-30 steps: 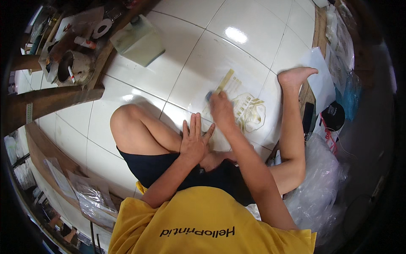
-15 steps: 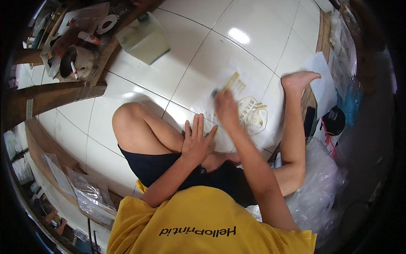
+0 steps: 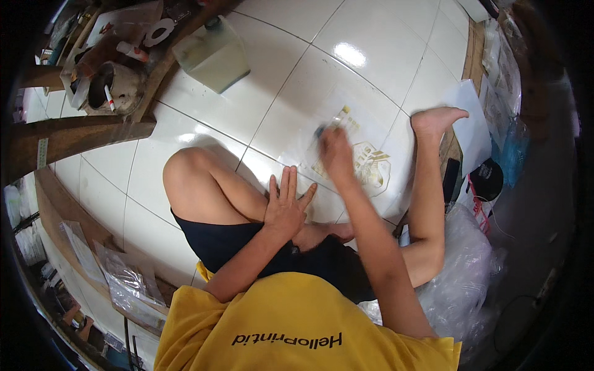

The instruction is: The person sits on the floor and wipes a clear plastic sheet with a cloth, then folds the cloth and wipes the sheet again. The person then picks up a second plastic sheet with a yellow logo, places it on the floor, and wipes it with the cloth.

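Note:
On the tiled floor lies a thin, see-through plastic sheet (image 3: 374, 133) with a gold printed design. My left hand (image 3: 288, 204) rests flat, fingers spread, its tips at the sheet's near left edge. Over the left part of the print is my right hand (image 3: 337, 154), closed and slightly blurred. A small dark bluish thing (image 3: 320, 131) shows at its far left side; the fingers hide the rest, and I cannot make out its kind.
A pale plastic jerrycan (image 3: 216, 59) stands at the far left, beside a wooden frame holding a dirty round pot (image 3: 114, 89) and a tape roll (image 3: 159, 32). My bent legs flank the sheet. Crumpled clear plastic (image 3: 458, 272) and a black cap (image 3: 486, 180) lie to the right.
My right hand has shifted slightly right and nearer over the print, covering a different part of the design. The left hand stays in place.

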`<state>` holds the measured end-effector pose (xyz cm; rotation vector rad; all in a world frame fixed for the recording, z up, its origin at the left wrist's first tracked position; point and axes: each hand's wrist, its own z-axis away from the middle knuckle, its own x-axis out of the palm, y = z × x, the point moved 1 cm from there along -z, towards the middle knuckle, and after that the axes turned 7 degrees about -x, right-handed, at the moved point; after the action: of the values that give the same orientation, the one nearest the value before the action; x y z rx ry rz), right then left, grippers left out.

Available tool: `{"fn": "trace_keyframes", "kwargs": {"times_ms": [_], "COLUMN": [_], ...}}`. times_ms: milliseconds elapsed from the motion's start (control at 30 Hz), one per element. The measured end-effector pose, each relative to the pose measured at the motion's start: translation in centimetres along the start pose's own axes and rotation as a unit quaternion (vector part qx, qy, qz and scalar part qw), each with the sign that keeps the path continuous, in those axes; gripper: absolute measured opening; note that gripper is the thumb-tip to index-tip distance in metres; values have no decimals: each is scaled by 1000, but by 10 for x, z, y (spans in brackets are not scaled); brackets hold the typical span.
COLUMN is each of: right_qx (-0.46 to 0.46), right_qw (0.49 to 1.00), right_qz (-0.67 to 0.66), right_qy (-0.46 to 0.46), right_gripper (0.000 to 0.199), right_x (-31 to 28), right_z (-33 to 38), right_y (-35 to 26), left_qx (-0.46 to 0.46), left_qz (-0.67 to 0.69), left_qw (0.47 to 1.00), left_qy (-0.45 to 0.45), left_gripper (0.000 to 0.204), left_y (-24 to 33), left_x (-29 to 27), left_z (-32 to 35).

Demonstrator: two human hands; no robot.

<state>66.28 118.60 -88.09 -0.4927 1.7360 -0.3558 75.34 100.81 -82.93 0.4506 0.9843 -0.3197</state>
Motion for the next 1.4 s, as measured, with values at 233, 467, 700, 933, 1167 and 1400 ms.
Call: {"fn": "trace_keyframes", "kwargs": {"times_ms": [233,467,700,933,1167,1400], "right_qx": [73,54,108,48,90,-3], "right_qw": [997,988,994,984,996,995], "right_qz": [1,8,19,-79,2,-49], "right_qy": [-34,-142,1,-151,3,-91], "right_gripper": [7,16,5,12,9,11], "right_x": [-31,-4,-27,-3,-27,-2], "right_z": [-70,11,-73,11,-80,0], "right_y": [56,-28,41,-53,38,-32], "left_qx": [0,-6,3,-9,3,-7], "left_qz": [46,40,41,-13,39,46], "left_qw": [999,999,999,1000,999,998], "left_qy": [14,1,3,-4,10,49], "left_gripper": [72,73,69,72,74,74], "left_y": [0,0,3,-1,0,0], "left_x": [-7,1,-4,9,-5,15], "left_z": [-3,-3,-3,-5,-2,-2]}}
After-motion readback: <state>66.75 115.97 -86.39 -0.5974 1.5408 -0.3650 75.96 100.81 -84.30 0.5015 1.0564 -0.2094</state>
